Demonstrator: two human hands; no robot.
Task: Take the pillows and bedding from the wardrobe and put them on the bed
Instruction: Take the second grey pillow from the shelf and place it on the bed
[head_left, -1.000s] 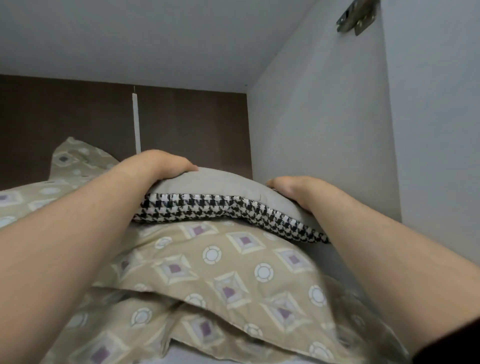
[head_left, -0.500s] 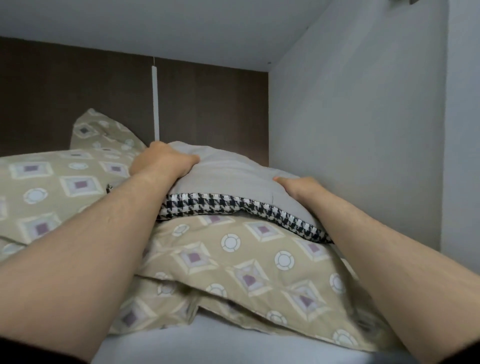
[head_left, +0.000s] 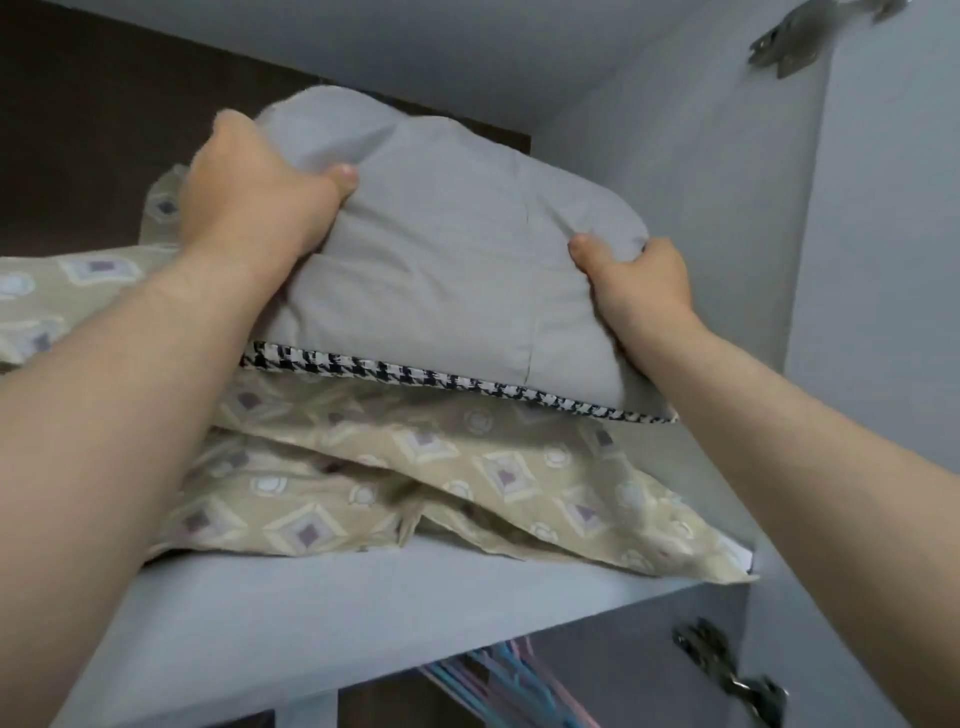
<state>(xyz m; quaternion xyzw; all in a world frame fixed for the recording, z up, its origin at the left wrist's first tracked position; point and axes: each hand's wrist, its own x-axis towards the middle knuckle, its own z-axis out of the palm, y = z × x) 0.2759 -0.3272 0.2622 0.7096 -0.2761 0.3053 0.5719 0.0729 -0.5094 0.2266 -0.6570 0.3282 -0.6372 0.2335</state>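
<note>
On the wardrobe's top shelf (head_left: 363, 613), the left hand (head_left: 254, 192) and right hand (head_left: 639, 280) are both gripping a grey pillow (head_left: 457, 249) lying atop patterned beige bedding (head_left: 441, 467), with hangers (head_left: 509, 680) hanging below.

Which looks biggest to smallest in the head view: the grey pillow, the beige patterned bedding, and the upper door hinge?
1. Beige patterned bedding, spread across the shelf, though partly hidden.
2. Grey pillow, gripped by both hands.
3. Upper door hinge, far smaller.
</note>
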